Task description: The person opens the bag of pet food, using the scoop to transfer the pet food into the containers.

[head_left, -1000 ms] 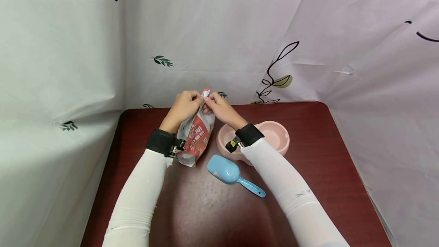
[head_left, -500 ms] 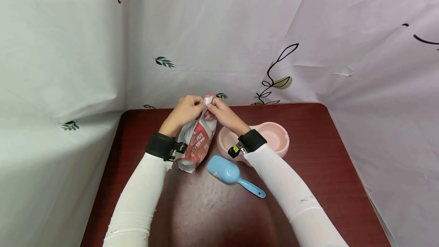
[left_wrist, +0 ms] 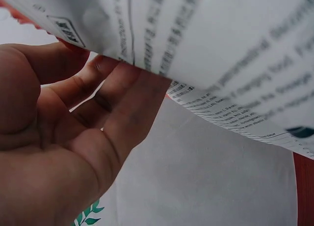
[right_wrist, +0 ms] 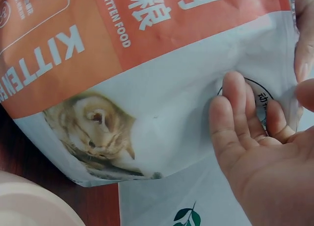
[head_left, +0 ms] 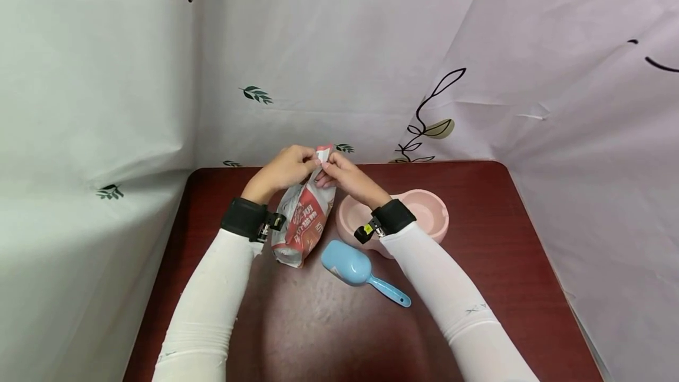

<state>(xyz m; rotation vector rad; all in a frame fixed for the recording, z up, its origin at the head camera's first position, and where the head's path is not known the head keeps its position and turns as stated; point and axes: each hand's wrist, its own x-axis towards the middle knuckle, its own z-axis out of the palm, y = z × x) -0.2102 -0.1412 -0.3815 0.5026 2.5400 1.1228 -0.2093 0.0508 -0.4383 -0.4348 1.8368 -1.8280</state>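
A red and white bag of kitten food [head_left: 307, 217] stands at the back of the table, its top end leaning up and away. My left hand [head_left: 286, 168] pinches the bag's top edge from the left. From the right, my right hand [head_left: 351, 180] pinches the same edge, thumbs nearly meeting. In the left wrist view, the printed back of the bag [left_wrist: 235, 64] runs above my thumb and fingers. The right wrist view has the bag's front [right_wrist: 167, 98], with a cat picture, and my right fingers [right_wrist: 235, 113] against it near the top.
A pink double bowl [head_left: 441, 226] sits right of the bag, partly under my right wrist. A light-blue scoop [head_left: 347, 263] lies in front of it, handle toward the lower right. The dark red table [head_left: 493, 252] meets hanging white cloth behind and at both sides.
Both hands and the bag have come slightly nearer to me and lower than one second ago. Over the last half second they hold almost still. The bowl and scoop stay put.
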